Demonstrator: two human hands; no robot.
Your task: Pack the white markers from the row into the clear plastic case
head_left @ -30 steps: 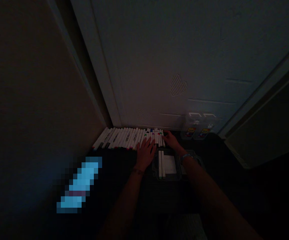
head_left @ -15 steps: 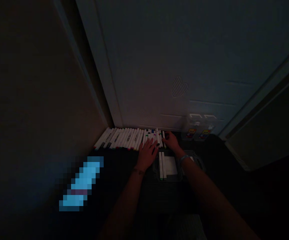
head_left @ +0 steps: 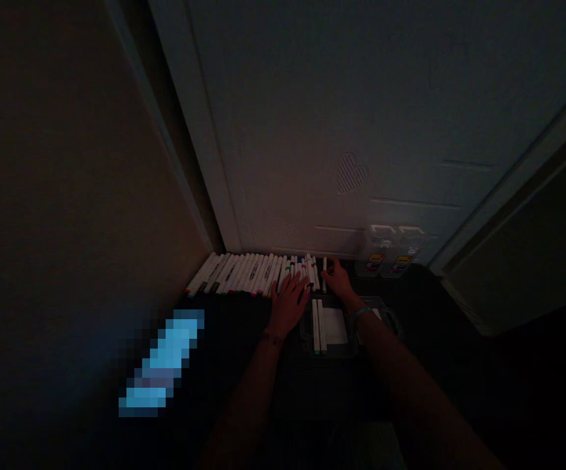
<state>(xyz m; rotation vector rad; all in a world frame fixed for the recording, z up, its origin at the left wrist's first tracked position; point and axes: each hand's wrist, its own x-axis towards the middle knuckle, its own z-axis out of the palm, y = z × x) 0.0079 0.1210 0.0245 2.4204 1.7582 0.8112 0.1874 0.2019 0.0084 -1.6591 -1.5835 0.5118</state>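
Observation:
A row of white markers (head_left: 251,274) with coloured ends lies side by side along the wall. My left hand (head_left: 290,301) rests on the right part of the row, its fingers spread and flat over several markers. At the row's right end, my right hand (head_left: 337,279) has its thumb and fingers closed on a single marker (head_left: 324,274), which stands a small gap apart from the others. Just below the hands is an open clear plastic case (head_left: 307,343). Two markers (head_left: 318,326) lie in its left half beside a pale card; my right forearm covers part of the other half.
Two clear plastic cases (head_left: 380,251) with handles and bright labels stand against the wall at the right. A pixelated bright blue patch (head_left: 162,362) lies at the left of the dark table. A wall with embossed hearts (head_left: 352,173) closes off the back.
My right hand has shifted slightly right with the end marker, opening a small gap from the row. My left hand stays spread over the markers.

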